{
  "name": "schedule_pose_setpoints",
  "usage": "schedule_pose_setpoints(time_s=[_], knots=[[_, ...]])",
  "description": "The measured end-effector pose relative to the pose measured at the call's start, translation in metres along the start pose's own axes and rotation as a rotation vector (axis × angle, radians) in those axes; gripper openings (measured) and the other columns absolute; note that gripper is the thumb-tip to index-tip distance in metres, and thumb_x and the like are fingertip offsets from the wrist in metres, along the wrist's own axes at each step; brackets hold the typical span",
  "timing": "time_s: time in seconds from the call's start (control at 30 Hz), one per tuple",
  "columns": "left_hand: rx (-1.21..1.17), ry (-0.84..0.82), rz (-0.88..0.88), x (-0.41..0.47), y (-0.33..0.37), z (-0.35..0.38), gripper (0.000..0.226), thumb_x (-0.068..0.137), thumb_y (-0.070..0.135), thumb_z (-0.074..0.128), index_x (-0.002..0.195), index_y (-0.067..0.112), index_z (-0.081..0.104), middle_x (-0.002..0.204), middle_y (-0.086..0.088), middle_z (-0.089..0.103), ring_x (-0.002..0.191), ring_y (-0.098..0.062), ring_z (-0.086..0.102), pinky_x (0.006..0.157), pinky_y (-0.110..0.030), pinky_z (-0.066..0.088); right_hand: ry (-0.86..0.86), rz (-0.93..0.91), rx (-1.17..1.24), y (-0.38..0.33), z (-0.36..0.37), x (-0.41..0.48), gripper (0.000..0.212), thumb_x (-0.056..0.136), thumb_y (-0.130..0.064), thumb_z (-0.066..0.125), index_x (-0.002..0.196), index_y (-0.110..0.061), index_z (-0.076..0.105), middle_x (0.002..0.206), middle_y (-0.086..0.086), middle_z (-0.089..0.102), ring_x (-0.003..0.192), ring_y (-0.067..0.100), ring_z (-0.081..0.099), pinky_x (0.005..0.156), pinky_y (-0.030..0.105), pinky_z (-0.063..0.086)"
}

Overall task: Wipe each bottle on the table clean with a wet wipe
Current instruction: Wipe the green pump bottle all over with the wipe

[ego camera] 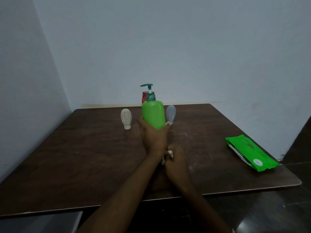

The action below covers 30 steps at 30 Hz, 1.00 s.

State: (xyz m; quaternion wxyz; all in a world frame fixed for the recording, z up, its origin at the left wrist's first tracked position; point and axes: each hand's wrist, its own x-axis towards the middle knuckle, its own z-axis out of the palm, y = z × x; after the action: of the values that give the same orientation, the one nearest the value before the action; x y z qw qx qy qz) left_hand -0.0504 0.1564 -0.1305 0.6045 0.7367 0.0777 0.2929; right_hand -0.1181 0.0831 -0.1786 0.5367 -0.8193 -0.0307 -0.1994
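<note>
My left hand (pixel 154 137) grips the base of a green pump bottle (pixel 153 113) and holds it upright above the middle of the dark wooden table (pixel 84 157). Close behind my left wrist, my right hand (pixel 176 163) holds a crumpled white wet wipe (pixel 169 153), apart from the bottle. A red bottle (pixel 145 96) stands behind the green one and is mostly hidden by it. A small whitish translucent bottle (pixel 126 118) stands cap-down to the left. A small bluish translucent bottle (pixel 171 113) stands just right of the green one.
A green pack of wet wipes (pixel 250 153) lies near the table's right edge. Pale walls (pixel 185 47) meet in a corner behind the table. Dark floor (pixel 269 212) shows at the lower right.
</note>
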Motion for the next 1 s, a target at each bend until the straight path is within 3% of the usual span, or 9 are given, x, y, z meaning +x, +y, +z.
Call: schedule_pose_setpoints(time_s=[0.07, 0.2, 0.27, 0.37, 0.43, 0.57, 0.67, 0.8, 1.0], knots=[[0.164, -0.079, 0.054, 0.006, -0.002, -0.005, 0.092, 0.058, 0.055, 0.075, 0.132, 0.023, 0.030, 0.115, -0.007, 0.058, 0.096, -0.033, 0.063, 0.074, -0.045, 0.056, -0.004, 0.003, 0.014, 0.002, -0.007, 0.002, 0.014, 0.092, -0.009, 0.056, 0.084, -0.021, 0.059, 0.087, -0.008, 0.059, 0.078, 0.003, 0.059, 0.071, 0.022, 0.049], [0.479, -0.224, 0.358, 0.015, -0.013, -0.025, 0.097, 0.064, 0.046, 0.079, 0.146, 0.017, 0.036, 0.130, -0.009, 0.053, 0.107, -0.032, 0.059, 0.083, -0.047, 0.054, 0.137, 0.019, 0.024, 0.012, -0.040, 0.013, 0.020, 0.092, -0.016, 0.063, 0.082, -0.034, 0.064, 0.083, -0.011, 0.065, 0.076, 0.001, 0.063, 0.071, 0.027, 0.051], [0.632, -0.287, 0.457, 0.019, -0.016, -0.035, 0.103, 0.067, 0.048, 0.082, 0.152, 0.018, 0.031, 0.135, -0.009, 0.052, 0.114, -0.029, 0.057, 0.089, -0.048, 0.053, 0.194, -0.031, 0.015, 0.009, -0.059, 0.016, 0.019, 0.092, -0.014, 0.064, 0.085, -0.032, 0.067, 0.085, -0.011, 0.067, 0.076, -0.001, 0.064, 0.071, 0.022, 0.050], [0.817, -0.389, 0.605, 0.022, -0.021, -0.046, 0.108, 0.072, 0.055, 0.077, 0.157, 0.020, 0.022, 0.137, -0.008, 0.052, 0.117, -0.027, 0.054, 0.093, -0.043, 0.049, 0.267, -0.154, 0.034, -0.002, -0.079, 0.018, 0.012, 0.090, -0.004, 0.065, 0.092, -0.014, 0.072, 0.088, -0.013, 0.067, 0.078, -0.010, 0.062, 0.069, 0.003, 0.042], [0.903, -0.443, 0.710, 0.019, -0.027, -0.050, 0.107, 0.074, 0.059, 0.072, 0.158, 0.020, 0.019, 0.139, -0.008, 0.052, 0.116, -0.027, 0.055, 0.093, -0.041, 0.048, 0.300, -0.273, -0.023, -0.007, -0.084, 0.021, 0.013, 0.089, -0.004, 0.067, 0.098, -0.011, 0.072, 0.093, -0.005, 0.067, 0.083, -0.004, 0.063, 0.073, 0.006, 0.044], [1.012, -0.509, 0.843, 0.018, -0.038, -0.053, 0.103, 0.076, 0.067, 0.062, 0.157, 0.020, 0.019, 0.140, -0.005, 0.051, 0.114, -0.025, 0.056, 0.092, -0.039, 0.047, 0.243, -0.418, -0.289, -0.005, -0.084, 0.037, 0.024, 0.091, -0.008, 0.064, 0.114, -0.012, 0.069, 0.105, 0.004, 0.063, 0.088, 0.015, 0.061, 0.076, 0.027, 0.051], [1.028, -0.548, 0.861, 0.019, -0.039, -0.055, 0.101, 0.078, 0.070, 0.058, 0.157, 0.020, 0.021, 0.143, -0.006, 0.051, 0.118, -0.025, 0.056, 0.095, -0.040, 0.047, 0.159, -0.474, -0.456, 0.000, -0.083, 0.048, 0.025, 0.089, -0.010, 0.057, 0.112, -0.009, 0.069, 0.101, 0.011, 0.062, 0.086, 0.027, 0.059, 0.071, 0.038, 0.051], [1.036, -0.547, 0.849, 0.019, -0.040, -0.058, 0.100, 0.078, 0.073, 0.056, 0.156, 0.019, 0.023, 0.144, -0.006, 0.051, 0.120, -0.026, 0.056, 0.096, -0.041, 0.047, 0.059, -0.510, -0.608, 0.017, -0.076, 0.047, 0.029, 0.079, -0.002, 0.067, 0.107, -0.007, 0.069, 0.102, 0.010, 0.058, 0.091, 0.027, 0.055, 0.069, 0.036, 0.051], [1.116, -0.490, 1.024, 0.012, -0.049, -0.058, 0.103, 0.075, 0.067, 0.068, 0.152, 0.009, 0.032, 0.135, -0.013, 0.056, 0.115, -0.030, 0.057, 0.092, -0.045, 0.051, -0.059, -0.426, -0.797, 0.000, -0.071, 0.069, 0.018, 0.067, -0.008, 0.072, 0.085, -0.010, 0.066, 0.093, 0.011, 0.055, 0.089, 0.031, 0.052, 0.068, 0.032, 0.040]])
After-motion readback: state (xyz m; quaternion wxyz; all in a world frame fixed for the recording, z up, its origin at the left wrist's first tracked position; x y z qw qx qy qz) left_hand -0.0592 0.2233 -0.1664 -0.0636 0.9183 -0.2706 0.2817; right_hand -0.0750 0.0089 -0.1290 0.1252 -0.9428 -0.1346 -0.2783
